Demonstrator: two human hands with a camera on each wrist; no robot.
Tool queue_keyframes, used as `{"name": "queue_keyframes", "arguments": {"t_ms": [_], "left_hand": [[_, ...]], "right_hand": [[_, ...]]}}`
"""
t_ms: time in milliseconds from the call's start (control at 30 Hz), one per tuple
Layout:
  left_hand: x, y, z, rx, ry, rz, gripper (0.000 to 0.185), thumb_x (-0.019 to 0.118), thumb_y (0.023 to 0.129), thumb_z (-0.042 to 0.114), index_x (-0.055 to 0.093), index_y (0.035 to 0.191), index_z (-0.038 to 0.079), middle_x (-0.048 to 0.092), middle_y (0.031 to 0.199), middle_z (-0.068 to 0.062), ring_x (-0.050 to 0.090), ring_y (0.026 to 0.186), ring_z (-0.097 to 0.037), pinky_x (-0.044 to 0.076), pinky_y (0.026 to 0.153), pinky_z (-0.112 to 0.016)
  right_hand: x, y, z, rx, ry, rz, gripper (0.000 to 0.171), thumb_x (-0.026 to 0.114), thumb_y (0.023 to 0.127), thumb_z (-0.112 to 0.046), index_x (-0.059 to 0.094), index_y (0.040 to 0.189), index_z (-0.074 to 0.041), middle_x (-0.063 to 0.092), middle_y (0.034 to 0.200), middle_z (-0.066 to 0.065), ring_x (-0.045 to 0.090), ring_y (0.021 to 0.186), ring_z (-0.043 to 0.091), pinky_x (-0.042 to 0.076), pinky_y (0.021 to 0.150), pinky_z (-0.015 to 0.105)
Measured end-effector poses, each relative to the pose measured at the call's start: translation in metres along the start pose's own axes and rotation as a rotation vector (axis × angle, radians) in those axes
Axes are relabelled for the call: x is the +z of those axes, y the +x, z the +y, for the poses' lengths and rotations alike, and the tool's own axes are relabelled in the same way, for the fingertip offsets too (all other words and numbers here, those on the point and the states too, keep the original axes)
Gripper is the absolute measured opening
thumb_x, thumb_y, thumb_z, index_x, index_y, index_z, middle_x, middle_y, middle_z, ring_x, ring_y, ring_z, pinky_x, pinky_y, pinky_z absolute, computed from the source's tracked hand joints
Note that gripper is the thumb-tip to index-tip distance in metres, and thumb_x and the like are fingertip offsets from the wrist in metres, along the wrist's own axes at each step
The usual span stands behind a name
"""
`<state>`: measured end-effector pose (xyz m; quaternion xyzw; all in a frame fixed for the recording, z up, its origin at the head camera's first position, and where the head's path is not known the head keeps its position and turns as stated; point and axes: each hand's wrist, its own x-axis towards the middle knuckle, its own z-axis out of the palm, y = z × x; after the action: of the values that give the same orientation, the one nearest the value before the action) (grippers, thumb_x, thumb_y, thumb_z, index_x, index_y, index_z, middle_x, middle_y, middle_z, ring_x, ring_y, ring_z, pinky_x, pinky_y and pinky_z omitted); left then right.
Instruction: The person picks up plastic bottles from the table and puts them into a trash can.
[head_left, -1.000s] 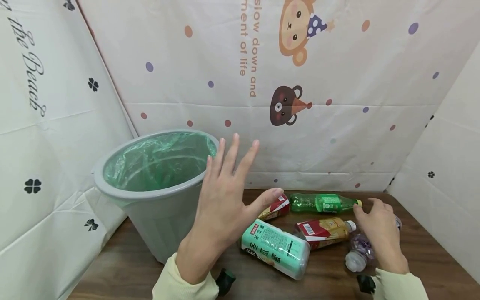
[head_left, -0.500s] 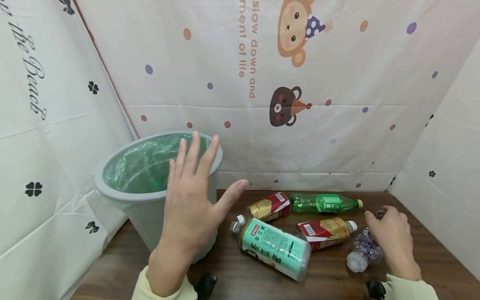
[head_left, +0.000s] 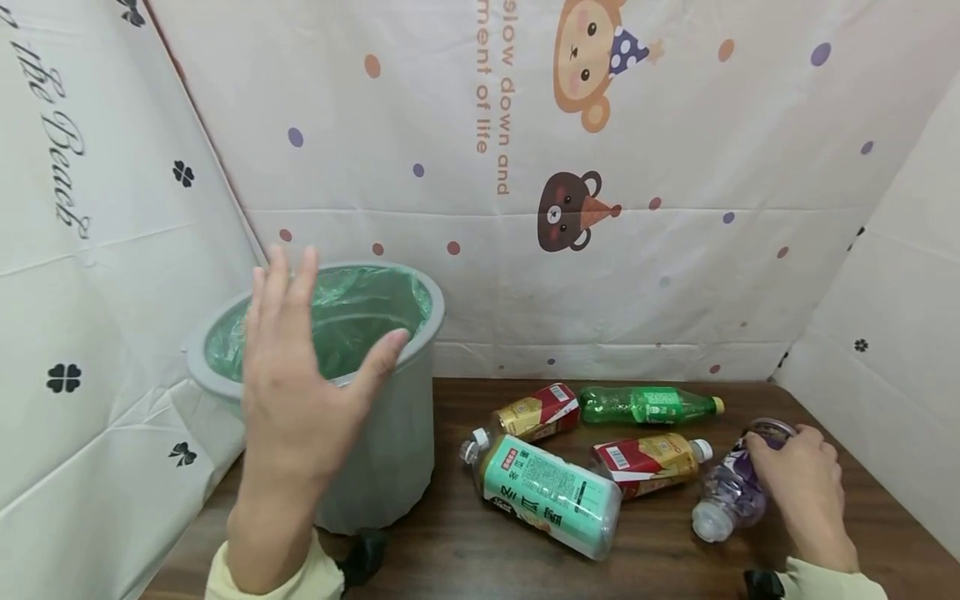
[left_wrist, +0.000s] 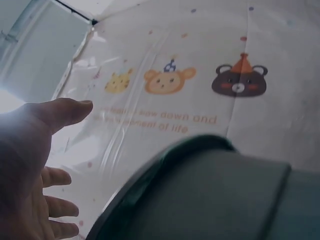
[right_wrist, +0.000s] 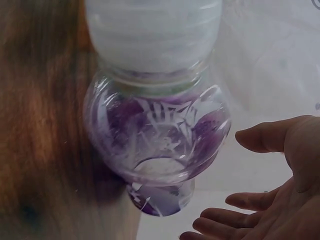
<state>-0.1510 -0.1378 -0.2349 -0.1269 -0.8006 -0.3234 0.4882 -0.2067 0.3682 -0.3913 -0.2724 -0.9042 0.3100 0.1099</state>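
Observation:
My left hand [head_left: 292, 408] is raised in front of the grey trash bin [head_left: 382, 467], fingers straight and thumb spread, holding nothing. In the left wrist view, that hand [left_wrist: 27, 165] is beside the bin's dark rim [left_wrist: 165, 160]. A clear bottle with a purple label [head_left: 735, 487] lies on the table at the right, white cap toward me. Close over its right side is my right hand [head_left: 806, 487]. The right wrist view has the thumb and extended fingers [right_wrist: 250, 200] beside the bottle [right_wrist: 160, 125], not curled round it; contact is unclear.
A green bag [head_left: 375, 308] lines the bin. Left of the purple bottle lie a large bottle with a mint-green label [head_left: 551, 496], two red-and-gold labelled bottles [head_left: 648, 467] and a green bottle [head_left: 648, 406]. Printed cloth [head_left: 465, 125] hangs behind the wooden table [head_left: 480, 575].
My left hand has moved left, from the bin's right edge to in front of it. My right hand has shifted right and toward me, from near the green bottle's cap to the purple-labelled bottle.

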Motion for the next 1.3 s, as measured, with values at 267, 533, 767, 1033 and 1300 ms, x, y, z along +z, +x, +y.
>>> {"name": "queue_keyframes", "arguments": {"t_ms": [267, 533, 767, 1033, 1300], "left_hand": [[-0.023, 0.000, -0.023, -0.082, 0.027, 0.093, 0.077, 0.078, 0.094, 0.035, 0.048, 0.159, 0.005, 0.034, 0.167, -0.020, 0.024, 0.158, -0.036, 0.016, 0.129, -0.055], [-0.040, 0.001, -0.049, -0.359, 0.015, 0.135, 0.064, 0.069, 0.101, 0.031, 0.049, 0.160, 0.016, 0.041, 0.166, -0.002, 0.033, 0.154, -0.016, 0.022, 0.127, -0.038], [-0.049, 0.001, -0.070, -0.645, -0.065, 0.197, 0.060, 0.065, 0.104, 0.031, 0.046, 0.161, 0.028, 0.044, 0.164, 0.009, 0.041, 0.151, -0.024, 0.029, 0.125, -0.037], [-0.049, 0.000, -0.091, -0.816, -0.166, 0.181, 0.071, 0.062, 0.104, 0.030, 0.031, 0.167, 0.023, 0.031, 0.171, 0.002, 0.029, 0.154, -0.010, 0.021, 0.127, -0.032], [-0.049, -0.002, -0.107, -0.926, -0.360, 0.161, 0.069, 0.062, 0.106, 0.030, 0.032, 0.167, 0.020, 0.028, 0.172, 0.001, 0.027, 0.154, -0.009, 0.025, 0.124, -0.026]], "right_hand": [[0.001, 0.000, 0.013, 0.015, 0.026, -0.029, 0.088, 0.055, 0.103, -0.037, 0.015, 0.146, 0.029, 0.029, 0.133, 0.056, 0.035, 0.125, 0.071, 0.037, 0.103, 0.077], [-0.001, 0.002, 0.016, 0.070, 0.034, -0.097, 0.091, 0.052, 0.105, -0.043, 0.015, 0.144, 0.030, 0.034, 0.131, 0.057, 0.041, 0.123, 0.070, 0.040, 0.101, 0.075], [0.000, 0.000, 0.018, 0.075, 0.016, -0.136, 0.092, 0.048, 0.106, -0.047, 0.017, 0.138, 0.033, 0.037, 0.128, 0.058, 0.043, 0.121, 0.071, 0.043, 0.100, 0.075], [0.002, 0.003, 0.020, 0.045, -0.051, -0.167, 0.089, 0.043, 0.107, -0.050, 0.031, 0.131, 0.036, 0.046, 0.122, 0.054, 0.050, 0.114, 0.068, 0.048, 0.096, 0.071], [0.006, 0.000, 0.023, 0.073, 0.008, -0.178, 0.089, 0.045, 0.107, -0.051, 0.033, 0.126, 0.036, 0.055, 0.102, 0.046, 0.066, 0.080, 0.044, 0.061, 0.062, 0.046]]}}
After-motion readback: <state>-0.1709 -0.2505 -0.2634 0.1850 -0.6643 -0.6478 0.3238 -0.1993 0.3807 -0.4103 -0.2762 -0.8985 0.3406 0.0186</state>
